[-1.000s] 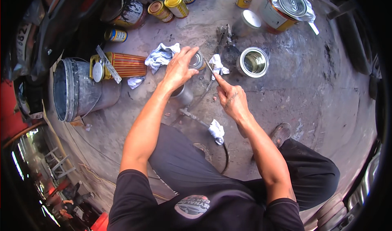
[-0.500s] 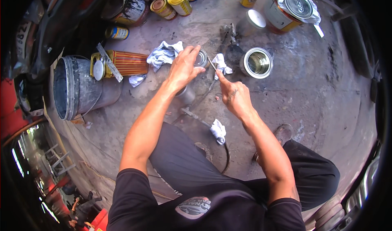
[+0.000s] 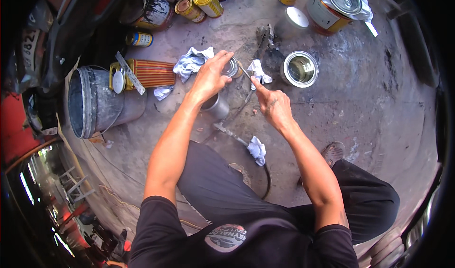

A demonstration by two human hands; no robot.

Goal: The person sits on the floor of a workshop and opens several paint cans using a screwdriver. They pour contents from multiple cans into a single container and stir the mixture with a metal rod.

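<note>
My left hand (image 3: 211, 77) grips a small tin (image 3: 231, 67) with a metal lid, its fingers over and around the top. My right hand (image 3: 274, 106) holds a thin metal tool (image 3: 244, 72), index finger stretched along it, the tip at the tin's rim. Crumpled white cloths (image 3: 192, 64) lie left of the tin, and another rag (image 3: 256, 69) just right. Below my left hand stands a grey metal cup (image 3: 215, 110). An open silver can (image 3: 299, 69) with shiny inside stands to the right. A hose fitting (image 3: 227, 131) wrapped in cloth lies between my knees.
A scuffed bucket (image 3: 90, 102) and striped rectangular tin (image 3: 150, 73) stand left. Paint cans (image 3: 207, 4) crowd the back. A large can with cloth (image 3: 324, 16) and a white-lidded container (image 3: 294, 23) are at back right. A dark hose (image 3: 268, 182) crosses the concrete floor (image 3: 360, 116).
The whole view has shifted slightly rightward. My hands keep nearly the same grip at the small tin, with the tool still at its rim.
</note>
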